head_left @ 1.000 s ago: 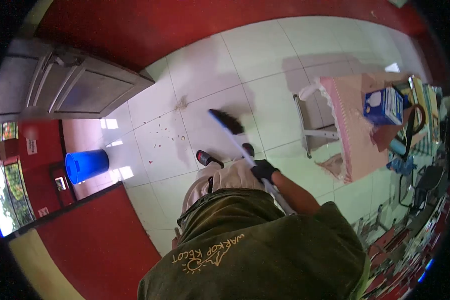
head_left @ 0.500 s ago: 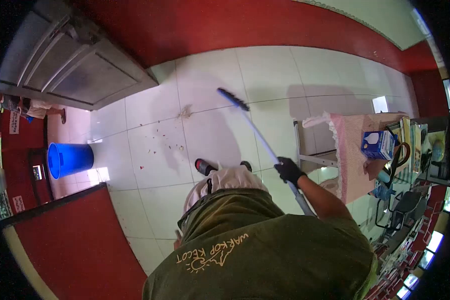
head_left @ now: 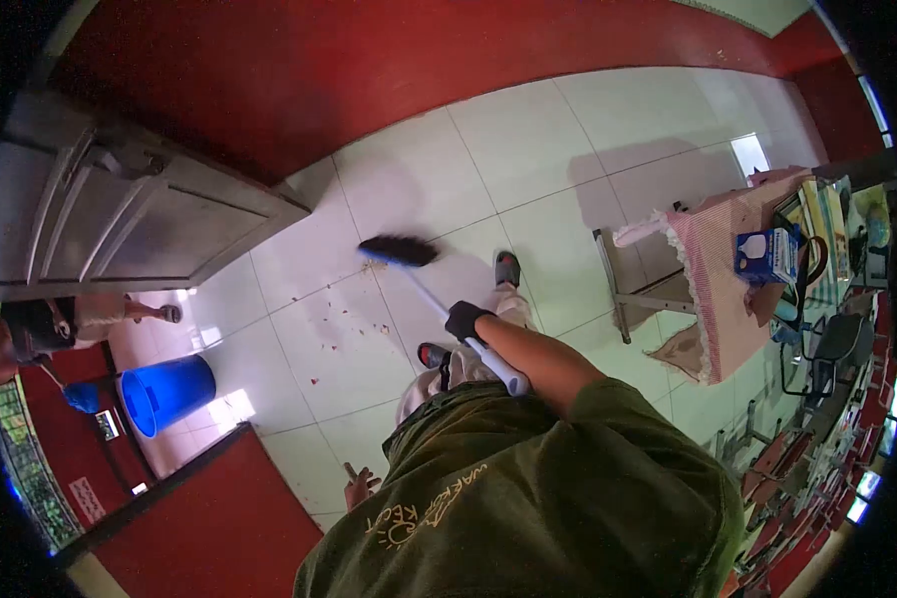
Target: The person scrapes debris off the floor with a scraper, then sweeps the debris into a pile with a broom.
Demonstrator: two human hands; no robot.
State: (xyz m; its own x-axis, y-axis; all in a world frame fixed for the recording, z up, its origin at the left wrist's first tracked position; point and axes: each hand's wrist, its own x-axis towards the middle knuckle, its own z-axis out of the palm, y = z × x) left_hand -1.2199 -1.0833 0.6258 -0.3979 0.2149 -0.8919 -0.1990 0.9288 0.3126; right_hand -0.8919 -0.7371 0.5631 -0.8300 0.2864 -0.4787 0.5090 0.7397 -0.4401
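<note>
My right hand (head_left: 465, 321), in a black glove, is wrapped round the pale blue-grey handle of a broom (head_left: 431, 297). The broom's dark bristles (head_left: 401, 249) rest on the white tiled floor, touching a small heap of dust at their near edge. My left hand (head_left: 361, 486) is low beside my body, partly hidden by my green shirt; its fingers look apart, and I see nothing held in them. Bits of litter (head_left: 355, 325) lie scattered on the tiles between the broom and a blue bin. My sandalled feet (head_left: 507, 267) stand just right of the litter.
The blue bin (head_left: 169, 391) stands by the doorway at left, near an open grey door (head_left: 159, 214). Another person (head_left: 60, 324) is outside the doorway. At right, a table with a pink cloth (head_left: 720, 274) carries a blue box (head_left: 764, 256) and books. A red wall (head_left: 369, 60) runs behind.
The broom head has swept left and nearer, onto the dust heap. My right hand has moved left across my body. My left hand has come into view, and one foot has stepped forward.
</note>
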